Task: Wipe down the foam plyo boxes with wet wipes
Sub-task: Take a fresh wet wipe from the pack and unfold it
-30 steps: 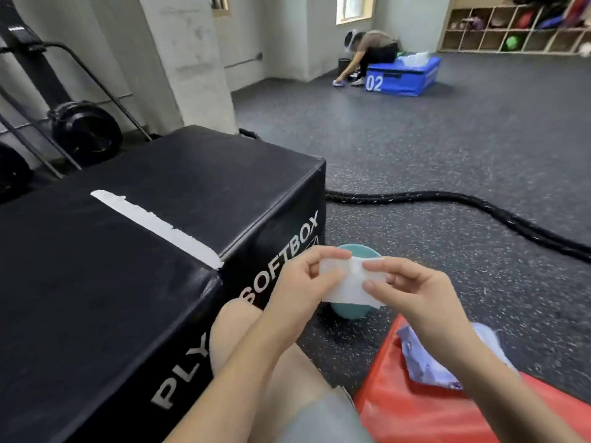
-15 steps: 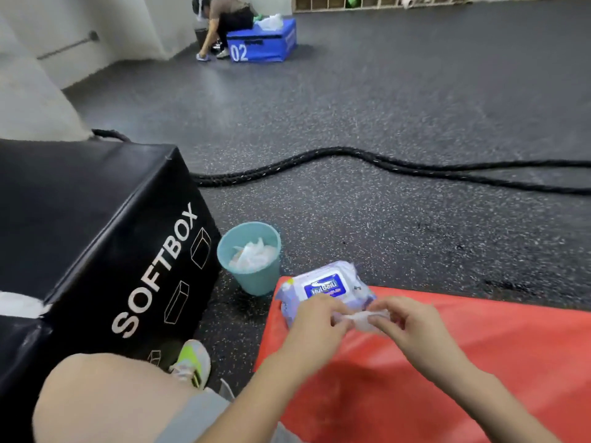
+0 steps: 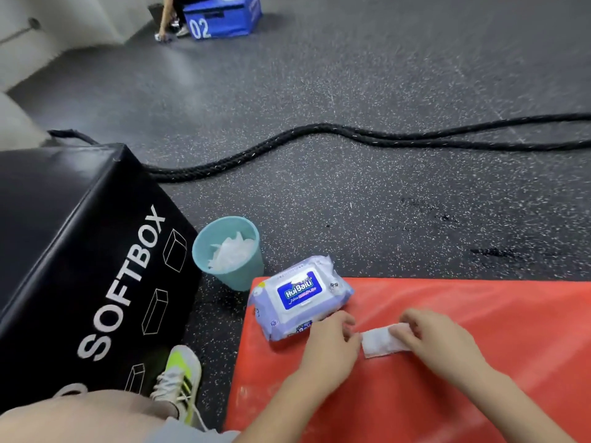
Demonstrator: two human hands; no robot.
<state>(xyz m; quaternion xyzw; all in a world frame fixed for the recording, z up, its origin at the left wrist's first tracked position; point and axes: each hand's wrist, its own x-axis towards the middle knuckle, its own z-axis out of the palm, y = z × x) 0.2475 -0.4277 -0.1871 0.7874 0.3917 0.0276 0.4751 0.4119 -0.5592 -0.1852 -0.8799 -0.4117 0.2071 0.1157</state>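
A folded white wet wipe (image 3: 379, 343) lies flat on the red plyo box (image 3: 447, 298) at the lower right. My right hand (image 3: 438, 340) presses on its right end with the fingers on top. My left hand (image 3: 332, 343) rests just left of the wipe, fingertips at its edge, partly curled. A purple pack of wet wipes (image 3: 300, 295) lies on the red box's far left corner, beside my left hand. The black plyo box (image 3: 80, 235) marked SOFTBOX stands at the left.
A teal bin (image 3: 228, 251) holding used wipes stands on the floor between the two boxes. A thick black rope (image 3: 351, 135) crosses the floor beyond. My knee and shoe (image 3: 177, 382) are at the bottom left. A person crouches by a blue box (image 3: 220, 17) far back.
My view swung right and down from the black box to the red box. Both hands carried the wipe down from the air and laid it flat on the red box.
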